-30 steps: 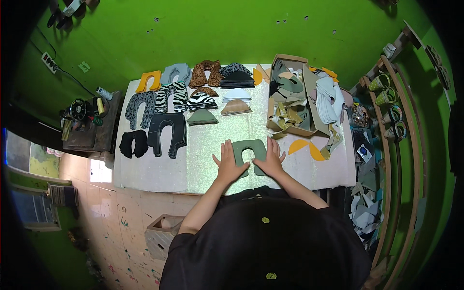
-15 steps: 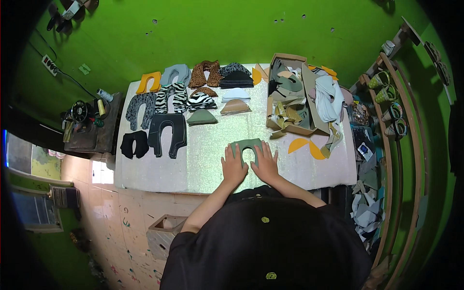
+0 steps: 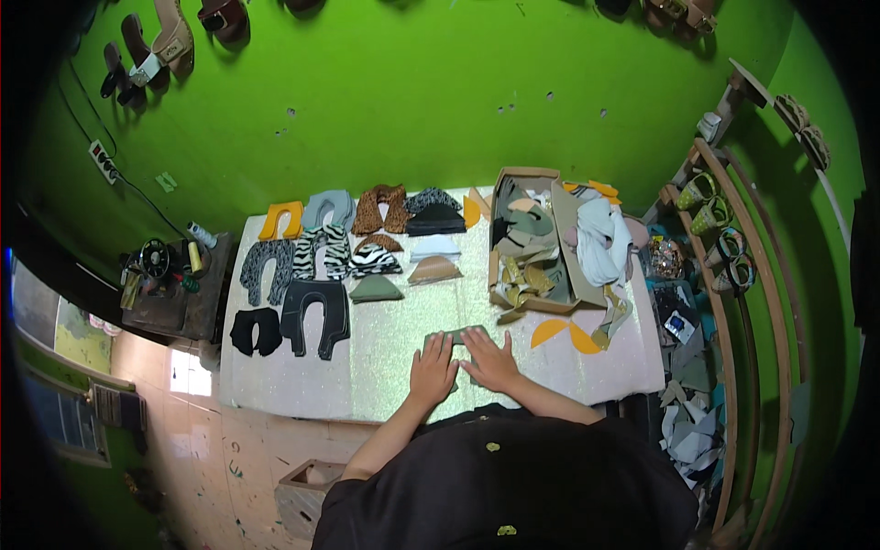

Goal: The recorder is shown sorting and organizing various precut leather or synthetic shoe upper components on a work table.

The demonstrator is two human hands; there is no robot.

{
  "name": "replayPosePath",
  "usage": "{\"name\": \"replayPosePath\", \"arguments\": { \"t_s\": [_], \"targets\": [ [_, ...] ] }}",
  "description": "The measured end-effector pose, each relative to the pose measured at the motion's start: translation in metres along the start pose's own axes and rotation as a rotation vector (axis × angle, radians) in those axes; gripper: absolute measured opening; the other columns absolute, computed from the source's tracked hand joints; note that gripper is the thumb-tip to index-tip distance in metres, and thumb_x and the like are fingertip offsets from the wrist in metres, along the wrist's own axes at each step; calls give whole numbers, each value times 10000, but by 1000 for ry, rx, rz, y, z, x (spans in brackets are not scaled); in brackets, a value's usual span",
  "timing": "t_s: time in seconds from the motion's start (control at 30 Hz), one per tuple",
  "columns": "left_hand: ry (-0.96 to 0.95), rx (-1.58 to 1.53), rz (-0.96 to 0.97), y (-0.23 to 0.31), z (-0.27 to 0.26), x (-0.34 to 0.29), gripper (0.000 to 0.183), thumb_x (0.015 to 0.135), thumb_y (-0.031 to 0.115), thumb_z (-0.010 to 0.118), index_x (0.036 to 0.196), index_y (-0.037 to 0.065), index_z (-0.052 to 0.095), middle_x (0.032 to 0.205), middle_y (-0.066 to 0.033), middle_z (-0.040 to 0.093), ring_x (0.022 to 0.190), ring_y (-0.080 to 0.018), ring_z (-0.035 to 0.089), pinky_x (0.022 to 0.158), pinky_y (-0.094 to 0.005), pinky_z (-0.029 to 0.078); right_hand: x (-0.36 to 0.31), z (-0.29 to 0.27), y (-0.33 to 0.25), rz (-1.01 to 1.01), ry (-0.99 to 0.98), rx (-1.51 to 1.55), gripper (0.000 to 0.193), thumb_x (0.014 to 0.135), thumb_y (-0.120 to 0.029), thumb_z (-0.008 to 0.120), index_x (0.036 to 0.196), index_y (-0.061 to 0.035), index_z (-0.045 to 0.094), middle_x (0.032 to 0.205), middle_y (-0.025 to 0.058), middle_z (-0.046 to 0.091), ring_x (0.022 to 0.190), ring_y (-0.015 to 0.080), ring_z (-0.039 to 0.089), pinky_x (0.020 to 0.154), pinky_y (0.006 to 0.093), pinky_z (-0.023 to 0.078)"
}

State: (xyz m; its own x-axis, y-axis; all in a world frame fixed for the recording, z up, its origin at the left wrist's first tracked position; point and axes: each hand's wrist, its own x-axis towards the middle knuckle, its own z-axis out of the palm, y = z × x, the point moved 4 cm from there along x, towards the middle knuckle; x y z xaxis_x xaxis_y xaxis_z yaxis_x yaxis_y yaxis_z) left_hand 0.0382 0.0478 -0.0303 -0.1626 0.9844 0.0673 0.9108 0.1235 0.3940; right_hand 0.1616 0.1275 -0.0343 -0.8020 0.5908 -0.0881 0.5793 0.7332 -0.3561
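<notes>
Green U-shaped cut pieces (image 3: 469, 331) lie on the table near its front edge, mostly covered by my hands. Flat across their left side rests my left hand (image 3: 432, 370), fingers stretched out. My right hand (image 3: 490, 359) presses on the right side, its fingers extended too. Only the curved top edge and a bit between the hands show. Beyond them is a stack of green half-round pieces (image 3: 377, 290), and off to the right lie two orange pieces (image 3: 550, 334).
Stacked U-shaped pieces, such as black ones (image 3: 316, 316) and zebra-striped ones (image 3: 322, 253), line the table's left. A cardboard box (image 3: 564, 266) of scraps stands on the right. A machine with thread spools (image 3: 194, 257) is at far left; a wooden rack (image 3: 724, 367) holds sandals at right.
The view has tilted up, bringing sandals on the wall into sight. My hands have come closer together and now cover more of the green pieces.
</notes>
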Motion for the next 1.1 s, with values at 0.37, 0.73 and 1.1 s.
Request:
{"name": "replayPosePath", "arguments": {
  "t_s": [0.37,0.73,1.1],
  "targets": [
    [21,3,-98,-3,7,2,610,904,407,436,1389,55,324,1430,-132,346,1327,-288,312,1009,-583,251,39,-155,-8,-66,562,178,187,812,-194,546,974,-136,621,998,37,622,1003,209,563,984,634,187],
    [-76,-21,-209,3,4,9,657,885,472,436,1397,81,306,1449,-114,312,1349,-274,269,1001,-690,101,156,-157,201,500,243,-238,336,740,-157,581,1073,-136,619,876,158,668,847,311,638,1014,604,176],
    [409,-654,-272,0,-87,20,548,832,224,615,1312,48,417,1328,-167,445,1270,-299,377,1064,-431,236,62,-236,28,-185,790,119,120,768,-198,639,813,-90,613,814,60,657,781,235,629,1049,545,188]
  ]
}}
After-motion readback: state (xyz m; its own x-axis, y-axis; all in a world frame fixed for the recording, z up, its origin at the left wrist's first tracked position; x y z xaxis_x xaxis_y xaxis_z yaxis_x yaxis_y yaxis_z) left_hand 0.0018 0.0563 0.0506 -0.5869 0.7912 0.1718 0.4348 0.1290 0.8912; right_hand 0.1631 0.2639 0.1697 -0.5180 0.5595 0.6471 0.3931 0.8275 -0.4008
